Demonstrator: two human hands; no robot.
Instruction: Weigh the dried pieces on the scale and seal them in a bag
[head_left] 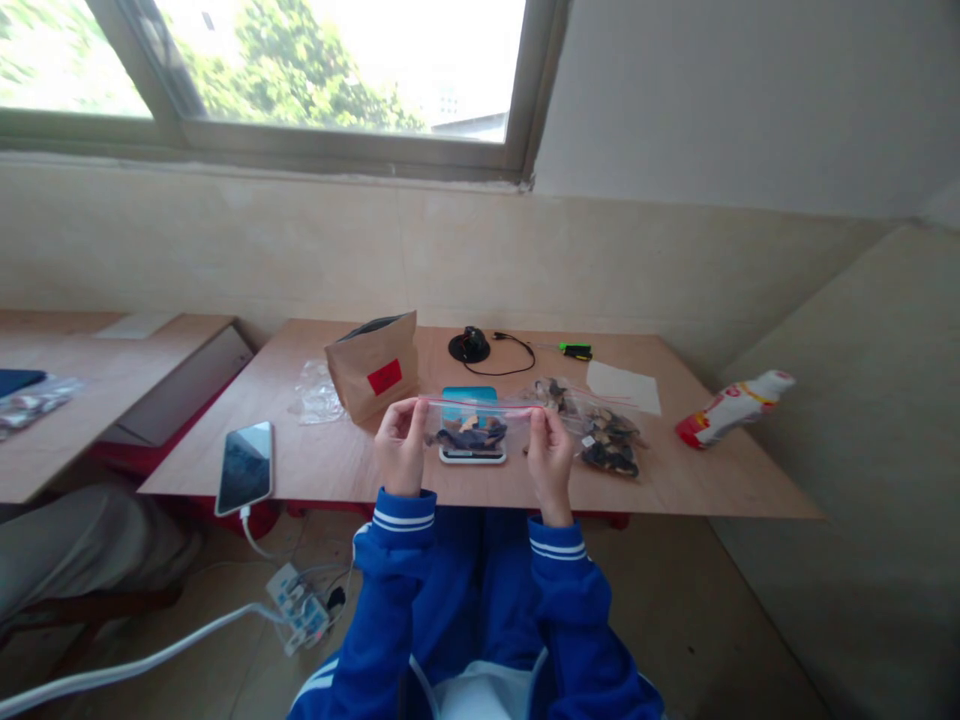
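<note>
A clear zip bag (pixel 480 408) with dark dried pieces, like dried fungus, is stretched between my two hands. My left hand (pixel 401 445) pinches its top left corner, and my right hand (pixel 551 455) pinches the top right one. A red line runs along the bag's upper edge. Behind and below the bag lies a small scale (pixel 480 460) with a blue top and a white front edge, partly hidden by the bag. To the right of my right hand rest filled clear bags (pixel 611 440) of similar dark and brown dried pieces.
An upright brown paper bag (pixel 382 375) with a red label stands behind my left hand, beside crumpled clear plastic (pixel 316 392). A plugged-in phone (pixel 246 465) lies at the table's left edge. Farther back are a black round-based device (pixel 470 346), screwdrivers (pixel 576 351), white paper (pixel 624 386) and a bottle (pixel 731 408).
</note>
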